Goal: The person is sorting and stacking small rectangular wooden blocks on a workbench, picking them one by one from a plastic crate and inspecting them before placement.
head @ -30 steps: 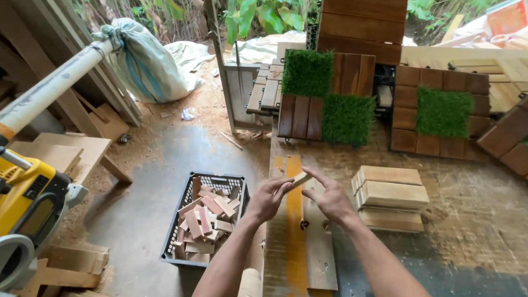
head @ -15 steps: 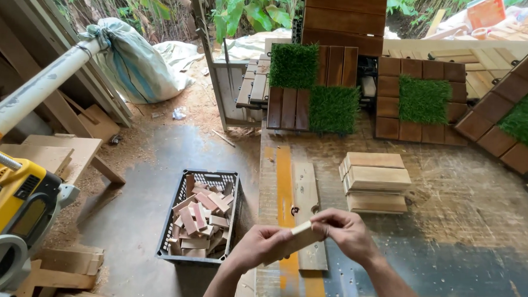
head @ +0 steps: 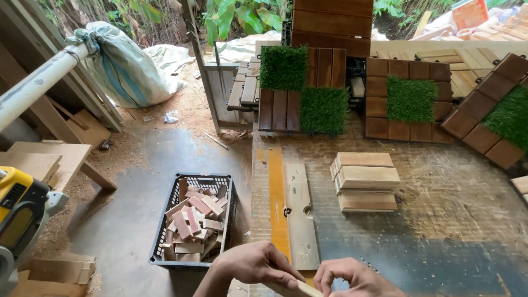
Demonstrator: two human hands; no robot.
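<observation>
Left hand [head: 254, 264]: fingers curled down on the near end of a pale wooden strip [head: 297, 293].
Right hand [head: 358, 286]: pinching the same strip from the other side, low over the table [head: 448, 243] edge.
Risk: the strip looks partly cropped; a loose pinch could drop it toward the black crate [head: 164, 239] of offcuts.
Textures: smooth sawn stack of slats [head: 365, 181], sawdusty table top, shaggy green turf tiles [head: 324, 109].

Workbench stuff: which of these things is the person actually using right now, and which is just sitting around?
In use:
- wooden slat, held between left hand and right hand
- yellow-edged jig just ahead of the hands

Sitting around:
- stack of boards
- crate of offcuts
- grass-and-wood tiles
- yellow saw
- sack
</observation>
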